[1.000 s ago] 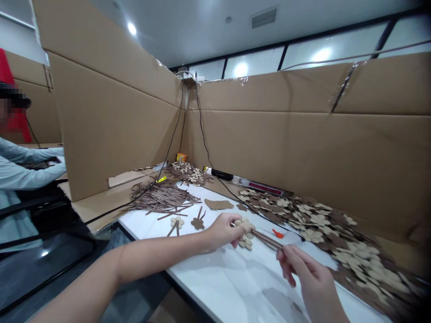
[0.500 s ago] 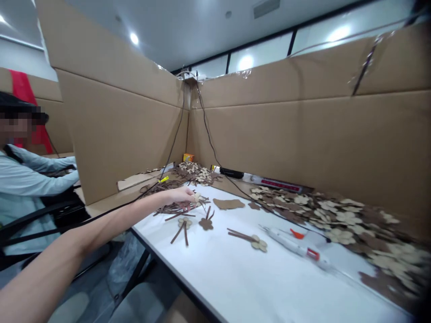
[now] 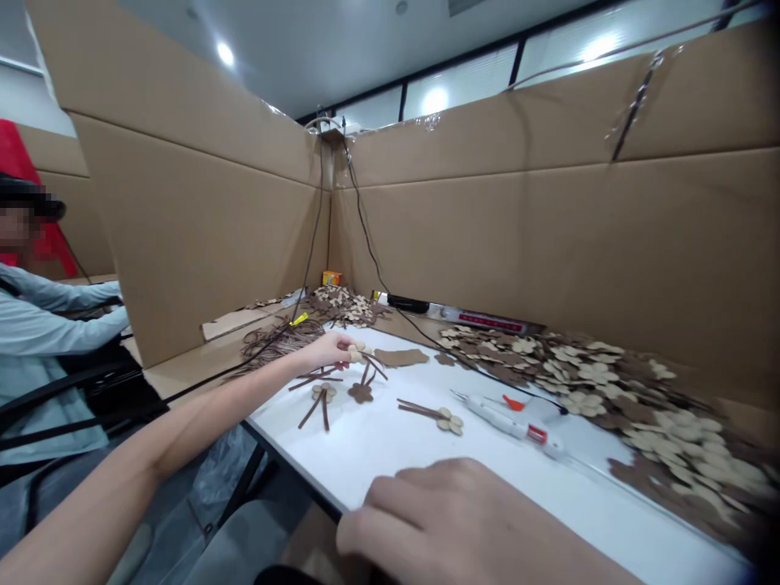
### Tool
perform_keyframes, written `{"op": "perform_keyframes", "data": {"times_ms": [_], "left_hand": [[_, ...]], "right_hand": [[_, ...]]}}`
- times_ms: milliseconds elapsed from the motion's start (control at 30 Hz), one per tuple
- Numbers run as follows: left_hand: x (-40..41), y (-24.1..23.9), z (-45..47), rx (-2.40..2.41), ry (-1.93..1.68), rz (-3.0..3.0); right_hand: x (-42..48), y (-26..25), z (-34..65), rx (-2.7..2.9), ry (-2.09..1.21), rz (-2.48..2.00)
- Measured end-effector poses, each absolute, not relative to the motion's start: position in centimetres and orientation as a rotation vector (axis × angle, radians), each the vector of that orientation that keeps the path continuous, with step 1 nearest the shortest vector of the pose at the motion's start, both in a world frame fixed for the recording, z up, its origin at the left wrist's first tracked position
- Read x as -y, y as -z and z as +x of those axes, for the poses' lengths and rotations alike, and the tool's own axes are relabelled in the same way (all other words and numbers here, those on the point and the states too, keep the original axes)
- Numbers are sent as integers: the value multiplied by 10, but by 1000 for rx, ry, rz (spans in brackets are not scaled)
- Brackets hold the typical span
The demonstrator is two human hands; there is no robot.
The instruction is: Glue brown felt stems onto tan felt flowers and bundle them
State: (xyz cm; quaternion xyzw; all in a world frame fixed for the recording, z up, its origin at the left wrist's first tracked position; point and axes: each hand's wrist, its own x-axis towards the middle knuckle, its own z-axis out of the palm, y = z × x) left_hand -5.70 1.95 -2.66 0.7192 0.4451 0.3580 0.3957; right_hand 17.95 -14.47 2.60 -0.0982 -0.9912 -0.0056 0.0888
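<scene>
My left hand [image 3: 329, 351] reaches over the far left of the white tabletop, pinching a cream flower cutout [image 3: 358, 351] with brown strips trailing right. Below it on the table are a brown flower with strips [image 3: 361, 392], a cream flower with two splayed strips [image 3: 325, 392] and, farther right, another cream flower with strips [image 3: 449, 421]. Close to the camera, my right hand [image 3: 451, 520] is above the front of the table, back up and fingers curled; its fingertips are hidden, so anything inside cannot be made out.
A white glue gun [image 3: 509, 416] with a cord lies at centre right. Piled flower cutouts [image 3: 597, 378] line the back right. Brown strips [image 3: 274, 341] heap at the left, near a black cable. Cardboard walls [image 3: 517, 236] enclose the table. A co-worker [image 3: 49, 341] sits at left.
My right hand has come into view at the bottom. My left hand has drawn back slightly from the strip heap, holding the cream flower. The view has shifted a little.
</scene>
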Motion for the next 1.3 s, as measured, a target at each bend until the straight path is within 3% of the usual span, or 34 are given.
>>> {"op": "perform_keyframes", "data": {"times_ms": [67, 333, 900, 1133, 1300], "left_hand": [[-20, 29, -59, -1138, -934, 1814], [-22, 32, -66, -1219, -1065, 1774], [-33, 54, -36, -1294, -1493, 1633], [-31, 50, -46, -1313, -1620, 1572], [-25, 52, -45, -1315, -1504, 1624]], "right_hand": [[132, -16, 177, 3030, 105, -426], [94, 56, 206, 2797, -403, -567], [94, 63, 201, 2600, -614, -582], [83, 58, 209, 2740, -338, -652], [56, 48, 236, 2671, -8, -1045]]}}
